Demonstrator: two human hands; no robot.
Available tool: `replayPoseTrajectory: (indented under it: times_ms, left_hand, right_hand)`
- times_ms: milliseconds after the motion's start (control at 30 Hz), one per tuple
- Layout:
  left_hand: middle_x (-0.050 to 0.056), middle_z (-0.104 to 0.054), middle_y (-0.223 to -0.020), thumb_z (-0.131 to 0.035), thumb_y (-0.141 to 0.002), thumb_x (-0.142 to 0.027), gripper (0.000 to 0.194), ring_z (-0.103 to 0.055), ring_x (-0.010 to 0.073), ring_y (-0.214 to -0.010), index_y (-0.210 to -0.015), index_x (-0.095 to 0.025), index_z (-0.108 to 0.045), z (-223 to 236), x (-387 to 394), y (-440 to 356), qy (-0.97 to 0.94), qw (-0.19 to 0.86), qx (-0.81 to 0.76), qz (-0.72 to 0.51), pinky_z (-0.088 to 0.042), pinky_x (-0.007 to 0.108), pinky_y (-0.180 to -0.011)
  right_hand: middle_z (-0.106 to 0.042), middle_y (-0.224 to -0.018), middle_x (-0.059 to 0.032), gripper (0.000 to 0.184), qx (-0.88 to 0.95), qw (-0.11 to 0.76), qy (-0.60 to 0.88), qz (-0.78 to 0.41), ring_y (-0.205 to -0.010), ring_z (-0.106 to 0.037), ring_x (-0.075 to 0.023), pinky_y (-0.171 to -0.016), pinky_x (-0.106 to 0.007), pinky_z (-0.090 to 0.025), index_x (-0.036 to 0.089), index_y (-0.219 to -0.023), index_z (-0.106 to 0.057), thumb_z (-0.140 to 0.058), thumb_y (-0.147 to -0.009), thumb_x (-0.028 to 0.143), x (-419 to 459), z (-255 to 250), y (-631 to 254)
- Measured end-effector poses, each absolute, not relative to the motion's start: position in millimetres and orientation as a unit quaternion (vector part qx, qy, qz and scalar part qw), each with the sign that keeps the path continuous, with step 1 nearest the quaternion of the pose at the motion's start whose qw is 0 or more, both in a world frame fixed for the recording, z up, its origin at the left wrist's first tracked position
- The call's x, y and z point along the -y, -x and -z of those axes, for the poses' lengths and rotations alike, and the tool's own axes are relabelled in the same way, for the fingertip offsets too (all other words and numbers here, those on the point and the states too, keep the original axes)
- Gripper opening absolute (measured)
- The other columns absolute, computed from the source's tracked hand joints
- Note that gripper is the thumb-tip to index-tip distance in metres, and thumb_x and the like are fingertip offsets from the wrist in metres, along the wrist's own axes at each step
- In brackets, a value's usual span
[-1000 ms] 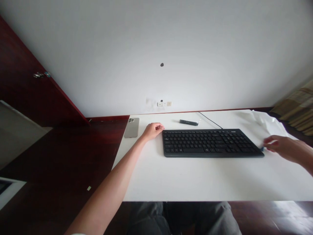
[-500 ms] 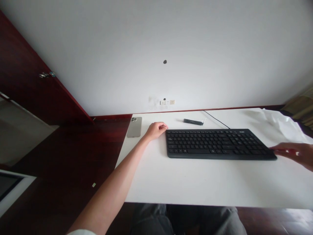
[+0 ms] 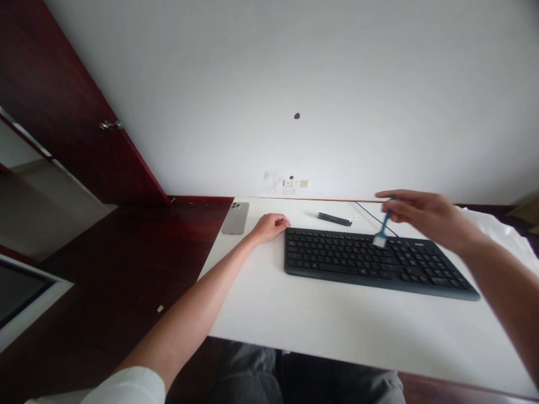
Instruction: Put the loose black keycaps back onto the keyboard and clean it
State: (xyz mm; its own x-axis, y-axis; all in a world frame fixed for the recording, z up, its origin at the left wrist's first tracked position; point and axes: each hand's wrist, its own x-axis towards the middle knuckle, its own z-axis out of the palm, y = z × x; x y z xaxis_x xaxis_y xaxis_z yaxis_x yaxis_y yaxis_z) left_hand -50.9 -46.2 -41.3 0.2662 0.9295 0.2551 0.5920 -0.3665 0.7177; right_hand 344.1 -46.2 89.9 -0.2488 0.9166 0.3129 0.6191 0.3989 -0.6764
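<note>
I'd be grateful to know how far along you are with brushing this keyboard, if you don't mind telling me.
Nothing looks clearly finished: no keys on the black keyboard visibly differ. In hand, the right hand holds a small blue-handled brush over the keys, while the left hand rests on the white desk by the keyboard. Probably most of the keys are left, though any dust is too fine to see.

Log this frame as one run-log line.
right hand: holds blue-handled brush, bristles over black keyboard | left hand: resting on white desk, beside keyboard's left end
</note>
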Motion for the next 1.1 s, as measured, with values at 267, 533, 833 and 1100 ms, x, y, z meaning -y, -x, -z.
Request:
replayPoseTrajectory:
  times_ms: [267,533,833,1100]
  left_hand:
    - [0.003,-0.081,-0.095,-0.059,-0.094,-0.039,0.027,-0.07,0.0193,-0.085,-0.092,-0.02,-0.079,41.3,47.9,50.0,-0.748,0.263,-0.513,-0.329,-0.05,0.029,-0.079]
    - [0.003,-0.08,-0.096,-0.06,-0.095,-0.038,0.026,-0.071,0.0187,-0.085,-0.094,-0.02,-0.079,44.8,43.6,49.2,-0.742,0.27,-0.519,-0.326,-0.051,0.029,-0.079]
    - [0.003,-0.081,-0.101,-0.058,-0.095,-0.035,0.024,-0.072,0.0194,-0.089,-0.094,-0.022,-0.079,40.9,46.1,48.6,-0.748,0.258,-0.524,-0.314,-0.053,0.029,-0.082]
    - [0.004,-0.081,-0.099,-0.058,-0.094,-0.033,0.024,-0.071,0.0191,-0.088,-0.092,-0.021,-0.079,40.3,46.5,46.6,-0.747,0.25,-0.531,-0.311,-0.054,0.029,-0.085]
  right_hand:
    - [-0.079,-0.095,-0.0076,0.037,0.761,0.374,0.347,-0.401,-0.082,-0.073,-0.0223,-0.081,-0.037,-0.061,0.022,-0.106,-0.079,-0.074,-0.091,0.055,81.5,-14.8,-230.1]
    - [-0.076,-0.089,-0.0069,0.037,0.804,0.302,0.325,-0.396,-0.077,-0.068,-0.0193,-0.072,-0.033,-0.055,0.021,-0.099,-0.08,-0.063,-0.099,0.054,72.7,-2.0,-248.4]
    - [-0.077,-0.091,-0.0077,0.036,0.767,0.301,0.235,-0.515,-0.081,-0.071,-0.0183,-0.075,-0.031,-0.054,0.018,-0.102,-0.075,-0.056,-0.105,0.049,86.5,-3.0,-239.7]
    - [-0.065,-0.076,-0.0022,0.038,0.884,0.221,0.201,-0.359,-0.065,-0.056,-0.0135,-0.065,-0.028,-0.042,0.018,-0.088,-0.065,-0.043,-0.11,0.042,92.0,-14.2,-242.9]
